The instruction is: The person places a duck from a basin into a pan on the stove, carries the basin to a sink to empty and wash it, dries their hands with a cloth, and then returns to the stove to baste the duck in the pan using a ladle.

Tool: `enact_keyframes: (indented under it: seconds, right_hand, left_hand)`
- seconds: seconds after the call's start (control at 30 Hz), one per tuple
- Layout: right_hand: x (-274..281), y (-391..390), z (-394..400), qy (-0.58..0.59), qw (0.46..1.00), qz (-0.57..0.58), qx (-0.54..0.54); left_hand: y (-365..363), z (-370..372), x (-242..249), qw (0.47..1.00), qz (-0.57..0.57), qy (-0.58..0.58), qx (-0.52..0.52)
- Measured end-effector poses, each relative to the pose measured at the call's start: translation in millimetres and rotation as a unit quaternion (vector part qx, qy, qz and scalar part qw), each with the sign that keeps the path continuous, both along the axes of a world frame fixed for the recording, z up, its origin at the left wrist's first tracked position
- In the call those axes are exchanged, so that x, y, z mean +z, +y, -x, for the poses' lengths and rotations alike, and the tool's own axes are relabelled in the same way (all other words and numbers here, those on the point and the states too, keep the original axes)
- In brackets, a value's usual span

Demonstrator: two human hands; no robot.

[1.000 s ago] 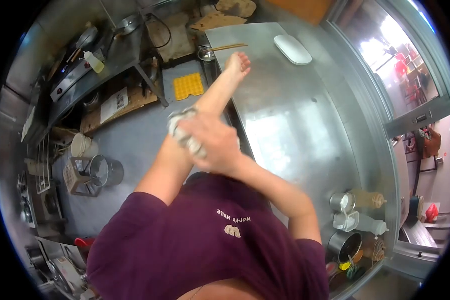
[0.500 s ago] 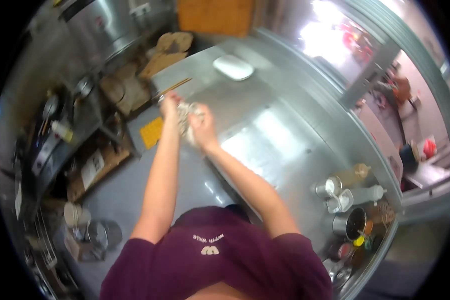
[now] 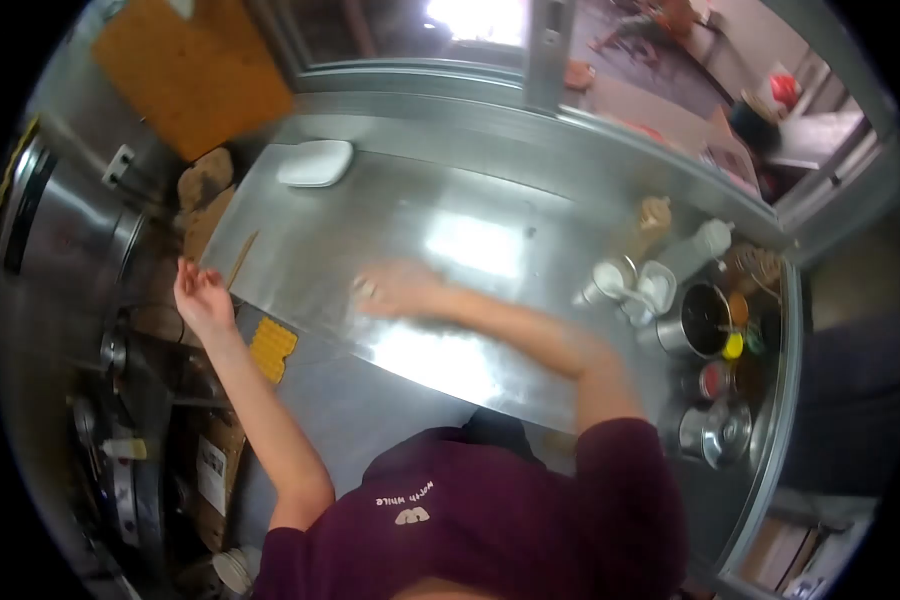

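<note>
My right hand (image 3: 402,288), smeared by motion, presses down on the steel counter (image 3: 310,235). A small part of a pale cloth (image 3: 366,287) shows at its fingertips; the rest is hidden under the hand. My left hand (image 3: 206,298) is raised past the counter's left edge, palm up, with loosely bent fingers apart and nothing in them. Close to it, a pair of chopsticks (image 3: 242,258) lies at the edge of the counter. Below them is a yellow ridged mat (image 3: 272,349).
A white dish (image 3: 316,163) sits at the back left. On the right stand a squeeze bottle (image 3: 708,243), a steel pot (image 3: 678,336) with dark contents, a lidded metal pot (image 3: 727,435) and several other containers. A window frame (image 3: 545,60) runs along the back.
My left hand has let go of the cloth and moved left. My right hand has brought the cloth down onto the counter. The view has turned to the right.
</note>
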State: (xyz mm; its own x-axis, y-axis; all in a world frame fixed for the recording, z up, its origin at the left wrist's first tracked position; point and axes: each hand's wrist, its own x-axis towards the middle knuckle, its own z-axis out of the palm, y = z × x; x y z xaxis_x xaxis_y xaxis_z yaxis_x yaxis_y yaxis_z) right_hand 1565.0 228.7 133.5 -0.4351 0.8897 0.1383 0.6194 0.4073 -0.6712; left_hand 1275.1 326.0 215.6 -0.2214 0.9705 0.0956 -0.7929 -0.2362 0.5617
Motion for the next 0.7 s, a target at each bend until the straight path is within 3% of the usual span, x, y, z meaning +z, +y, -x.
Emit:
enact_keyframes:
  seconds: [0.03, 0.07, 0.1, 0.13, 0.23, 0.3, 0.37, 0.57, 0.67, 0.7]
  right_hand:
    - [-19, 11, -39, -0.070, 0.991, -0.084, -0.071]
    - [-22, 17, -81, -0.173, 0.974, -0.102, -0.108]
    - [-14, 14, -118, -0.196, 0.967, -0.077, -0.147]
    - [-52, 29, -160, -0.256, 0.935, -0.183, -0.164]
    - [-76, 21, -247, -0.390, 0.853, -0.126, -0.322]
    - [-111, 16, -303, -0.566, 0.729, -0.105, -0.371]
    - [-112, 3, -318, -0.727, 0.589, 0.085, -0.343]
    - [-111, 8, -301, -0.702, 0.602, 0.244, -0.292]
    - [-144, 11, -330, -0.652, 0.648, 0.226, -0.322]
    - [-146, 13, -338, -0.636, 0.620, 0.250, -0.386]
  left_hand:
    - [-4, 0, -21, 0.999, 0.022, 0.028, -0.026]
    - [-13, -3, -39, 0.996, 0.070, 0.032, -0.033]
    - [-10, 14, -74, 0.992, 0.066, 0.043, -0.097]
    - [-23, 6, -83, 0.988, 0.132, 0.036, -0.071]
    - [-45, 3, -114, 0.976, 0.186, 0.101, -0.044]
    - [-54, 3, -126, 0.969, 0.213, 0.121, -0.024]
    - [-59, 1, -131, 0.962, 0.238, 0.137, 0.002]
    - [-63, -11, -139, 0.954, 0.249, 0.168, -0.017]
    - [-63, -15, -135, 0.950, 0.255, 0.180, -0.015]
    - [-64, -13, -132, 0.949, 0.259, 0.181, -0.008]
